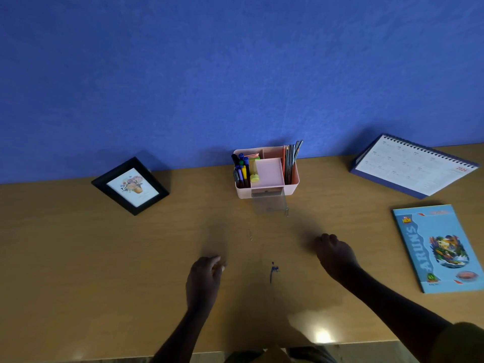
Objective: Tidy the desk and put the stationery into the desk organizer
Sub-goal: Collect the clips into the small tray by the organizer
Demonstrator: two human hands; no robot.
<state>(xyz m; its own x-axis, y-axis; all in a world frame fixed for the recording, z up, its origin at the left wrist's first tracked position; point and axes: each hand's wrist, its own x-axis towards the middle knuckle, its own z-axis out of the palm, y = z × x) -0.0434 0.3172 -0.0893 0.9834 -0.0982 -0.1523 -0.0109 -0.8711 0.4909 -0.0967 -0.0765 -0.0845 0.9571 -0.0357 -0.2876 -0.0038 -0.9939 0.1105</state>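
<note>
Picture frame [130, 185] at left, calendar [413, 166] and notebook [440, 248] at right, pink organizer [265, 171] at the back of the tabletop [78, 258]. A paper clip [249, 235] lies ahead of both hands, its length pointing toward the organizer. Right hand [335, 254] loosely curled, empty; left hand [207, 276] curled, grip unclear, possibly pinching something

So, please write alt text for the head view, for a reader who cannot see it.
A person's left hand and right hand hover over a wooden desk before a pink desk organizer holding pens and pencils, its clear drawer pulled out. A paper clip lies on the desk between hands and organizer.
</note>
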